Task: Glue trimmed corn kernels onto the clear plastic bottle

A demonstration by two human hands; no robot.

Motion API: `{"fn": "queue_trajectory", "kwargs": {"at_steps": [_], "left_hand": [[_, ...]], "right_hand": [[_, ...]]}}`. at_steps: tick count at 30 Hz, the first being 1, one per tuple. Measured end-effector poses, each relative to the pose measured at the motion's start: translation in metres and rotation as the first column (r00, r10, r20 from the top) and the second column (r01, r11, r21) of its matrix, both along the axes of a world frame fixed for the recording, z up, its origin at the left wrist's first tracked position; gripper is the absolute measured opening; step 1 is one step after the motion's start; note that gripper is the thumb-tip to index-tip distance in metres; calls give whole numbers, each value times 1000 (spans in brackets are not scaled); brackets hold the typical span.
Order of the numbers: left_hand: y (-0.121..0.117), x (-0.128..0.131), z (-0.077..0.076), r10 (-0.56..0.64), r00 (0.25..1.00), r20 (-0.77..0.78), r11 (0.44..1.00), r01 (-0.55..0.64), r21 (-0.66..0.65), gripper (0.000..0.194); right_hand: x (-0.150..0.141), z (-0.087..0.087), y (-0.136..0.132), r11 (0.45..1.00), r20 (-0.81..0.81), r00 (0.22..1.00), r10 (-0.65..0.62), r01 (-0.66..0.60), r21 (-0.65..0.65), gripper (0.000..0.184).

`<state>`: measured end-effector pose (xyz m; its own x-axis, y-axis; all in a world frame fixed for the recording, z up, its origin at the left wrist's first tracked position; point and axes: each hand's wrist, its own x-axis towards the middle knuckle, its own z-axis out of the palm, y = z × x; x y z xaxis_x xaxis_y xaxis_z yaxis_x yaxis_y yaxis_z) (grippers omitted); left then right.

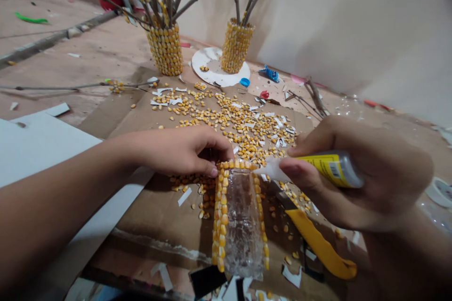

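Note:
A clear plastic cylinder [243, 221] lies on its side on the cardboard, with corn kernels stuck along its far rim and both sides. Its upper face is bare and shiny. My left hand [187, 150] grips the far left rim of it between thumb and fingers. In my right hand [374, 169] is a glue bottle [328, 165] with a yellow label, held sideways. The bottle's white nozzle points left and reaches the cylinder's far right rim, just under the row of kernels.
Loose corn kernels [243, 122] and paper scraps spread over the cardboard [141, 207]. A yellow-handled knife [318, 240] lies right of the cylinder. Behind stand two kernel-covered pots [165, 49] holding twigs, one on a white disc [203, 75]. White sheets [31, 150] lie left.

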<state>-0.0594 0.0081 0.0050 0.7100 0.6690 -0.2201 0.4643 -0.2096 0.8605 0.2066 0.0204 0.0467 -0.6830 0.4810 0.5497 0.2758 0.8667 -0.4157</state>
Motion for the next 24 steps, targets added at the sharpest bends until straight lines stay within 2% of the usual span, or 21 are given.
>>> {"fn": "queue_trajectory", "kwargs": {"at_steps": [17,24], "left_hand": [[0,0,1,-3,1000,-27,1000,4,16,10],[0,1,1,-4,1000,-17,1000,5,13,9]], "right_hand": [[1,1,2,999,50,997,51,-50,-7,23],[2,-6,-3,999,32,999,-40,41,-30,30]]}}
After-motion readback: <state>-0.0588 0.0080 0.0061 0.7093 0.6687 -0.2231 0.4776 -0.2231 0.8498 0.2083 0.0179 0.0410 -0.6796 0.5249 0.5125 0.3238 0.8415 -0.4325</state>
